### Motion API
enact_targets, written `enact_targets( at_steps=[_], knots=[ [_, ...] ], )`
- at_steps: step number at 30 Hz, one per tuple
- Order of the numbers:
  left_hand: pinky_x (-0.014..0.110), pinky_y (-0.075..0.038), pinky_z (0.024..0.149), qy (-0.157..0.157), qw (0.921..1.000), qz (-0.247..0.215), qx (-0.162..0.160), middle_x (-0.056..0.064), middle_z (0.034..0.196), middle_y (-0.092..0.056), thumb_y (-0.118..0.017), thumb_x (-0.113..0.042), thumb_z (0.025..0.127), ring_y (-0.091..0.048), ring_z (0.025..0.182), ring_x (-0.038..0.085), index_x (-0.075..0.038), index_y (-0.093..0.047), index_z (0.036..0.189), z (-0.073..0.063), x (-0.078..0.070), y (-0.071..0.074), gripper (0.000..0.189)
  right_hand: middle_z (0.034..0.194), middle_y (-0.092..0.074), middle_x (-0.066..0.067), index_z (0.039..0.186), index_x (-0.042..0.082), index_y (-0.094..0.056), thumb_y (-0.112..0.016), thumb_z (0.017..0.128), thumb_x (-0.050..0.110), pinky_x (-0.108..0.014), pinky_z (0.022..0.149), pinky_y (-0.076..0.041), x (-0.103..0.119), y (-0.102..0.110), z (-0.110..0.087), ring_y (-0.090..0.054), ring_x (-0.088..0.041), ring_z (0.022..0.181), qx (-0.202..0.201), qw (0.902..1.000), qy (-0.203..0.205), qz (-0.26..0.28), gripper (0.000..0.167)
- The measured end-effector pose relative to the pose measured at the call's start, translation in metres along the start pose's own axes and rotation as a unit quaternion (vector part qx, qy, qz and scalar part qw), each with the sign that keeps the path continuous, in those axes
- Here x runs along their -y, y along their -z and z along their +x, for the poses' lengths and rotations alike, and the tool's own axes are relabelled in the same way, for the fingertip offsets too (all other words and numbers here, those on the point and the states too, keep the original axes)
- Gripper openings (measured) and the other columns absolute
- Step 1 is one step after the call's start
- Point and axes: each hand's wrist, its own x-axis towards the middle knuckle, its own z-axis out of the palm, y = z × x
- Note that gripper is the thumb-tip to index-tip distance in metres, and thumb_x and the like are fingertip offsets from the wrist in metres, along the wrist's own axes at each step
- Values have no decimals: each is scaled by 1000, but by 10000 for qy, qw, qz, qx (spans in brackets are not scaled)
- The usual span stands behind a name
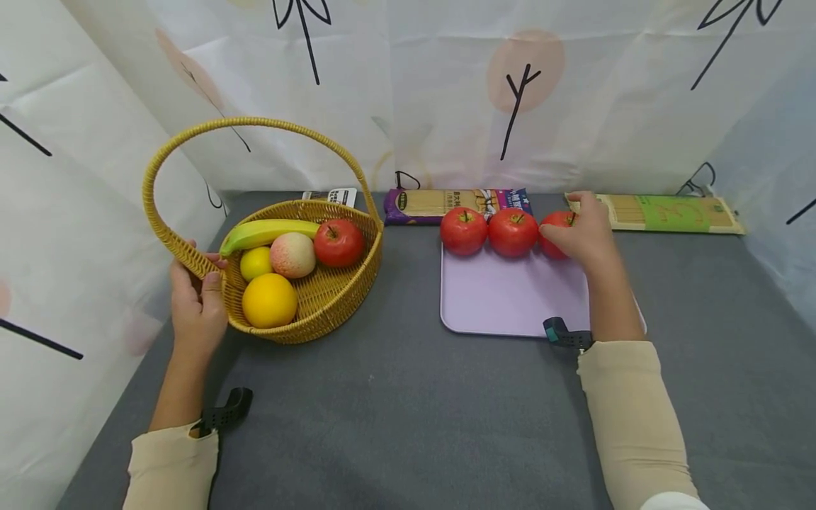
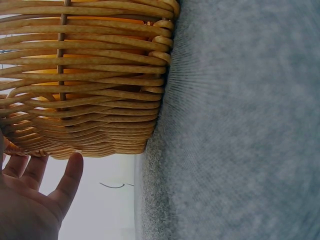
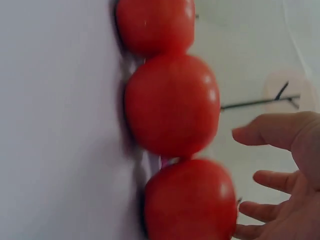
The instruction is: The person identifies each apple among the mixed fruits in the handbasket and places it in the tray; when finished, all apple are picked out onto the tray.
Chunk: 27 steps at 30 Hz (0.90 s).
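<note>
In the head view, my left hand [image 1: 199, 304] grips the side of a yellow wicker basket [image 1: 347, 301] where its tall handle meets the rim. Inside the basket lie a banana [image 1: 268, 232], a lemon [image 1: 256, 264], a peach [image 1: 293, 255], an orange [image 1: 270, 301] and a red apple [image 1: 339, 243]. Three red apples line the back edge of a pale purple tray [image 1: 510, 297]. Over the rightmost apple [image 1: 553, 239], partly hiding it, is my right hand [image 1: 589, 230]. The right wrist view shows this hand's thumb and fingers spread, fingertips close to the apple [image 3: 192, 202].
Behind the tray lie a purple noodle packet [image 1: 433, 205] and a green-labelled noodle packet [image 1: 672, 212]. A small black-and-white label [image 1: 341, 196] shows behind the basket. The grey tabletop [image 1: 395, 411] meets a patterned white cloth [image 1: 440, 92] at the back and left.
</note>
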Motion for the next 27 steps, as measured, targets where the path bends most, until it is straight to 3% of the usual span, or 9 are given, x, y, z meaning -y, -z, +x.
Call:
enact_targets(
  at_steps=[4,8,12,17,19,25,27],
  knots=[
    [23,-40,105,55,10000,16,-10,-2,122,-51,-41,1,105,-53,113,13,-5,-30,152,-1,2,0,49,144,-43,-24,144,-1,-45,-64,91,17,-56,109,-34,32,-18,-15,-39,-40,133,-292,9959,825,-222,59],
    [24,-40,105,101,9999,70,35,3,121,-51,-41,1,105,-53,112,13,-4,-30,152,-1,3,-1,49,130,-60,-17,129,2,-61,-65,92,17,-51,101,-44,70,-50,-35,-54,-34,120,133,9809,1931,-199,39],
    [25,-39,106,129,9999,66,78,3,122,-51,-41,0,105,-52,113,12,-5,-30,153,-1,3,-2,49,121,-65,-11,122,4,-67,-70,92,16,-42,95,-49,109,-86,-54,-61,-27,110,782,9475,3095,-179,32],
    [23,-40,105,52,10000,2,8,5,122,-52,-40,1,105,-53,112,12,-4,-31,152,1,5,1,48,132,-59,-9,133,5,-59,-72,92,21,-33,99,-46,155,-139,-58,-56,-22,116,1586,8926,4189,-508,46],
    [23,-40,104,37,10000,-12,-7,3,122,-52,-40,2,105,-53,113,12,-5,-31,152,0,5,2,48,138,-53,-11,141,6,-52,-73,91,25,-32,100,-45,170,-161,-52,-52,-23,121,1937,8770,4305,-901,57],
    [21,-41,101,-149,9999,20,-50,3,121,-53,-42,2,105,-54,112,13,-3,-32,151,0,7,1,48,142,-43,-12,151,14,-36,-79,85,34,-37,99,-45,198,-206,-27,-46,-30,124,2495,8568,3616,-2699,81],
    [22,-41,101,-241,9997,1,-76,6,121,-54,-43,2,104,-54,112,14,-2,-32,151,2,7,0,48,140,-44,-11,152,15,-35,-79,83,35,-39,97,-46,203,-213,-22,-46,-32,123,2550,8515,3469,-2991,84]
  ],
)
